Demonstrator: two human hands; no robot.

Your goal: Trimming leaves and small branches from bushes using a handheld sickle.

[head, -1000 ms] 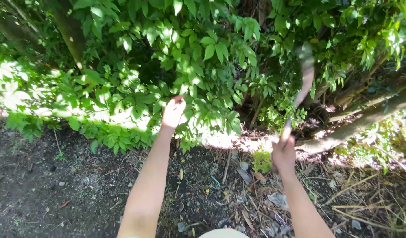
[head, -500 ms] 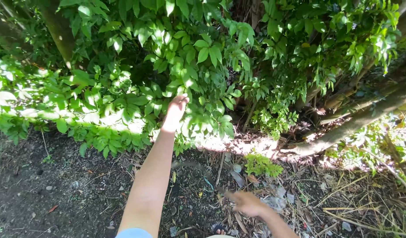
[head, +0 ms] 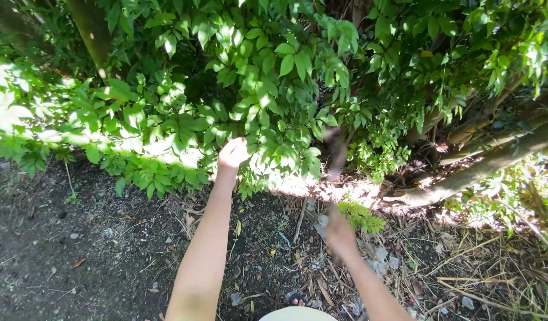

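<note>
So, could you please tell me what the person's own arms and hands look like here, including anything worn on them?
Both arms are bare from the bottom edge of the view up to the hands: no sleeves, gloves, watch or bands show. The left hand is washed out by a patch of sunlight. The right hand is blurred, so rings or small marks cannot be told.

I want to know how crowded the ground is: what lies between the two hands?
Head view: between left hand and blurred right hand hang green leafy branches, above dark soil with dry litter.
</note>
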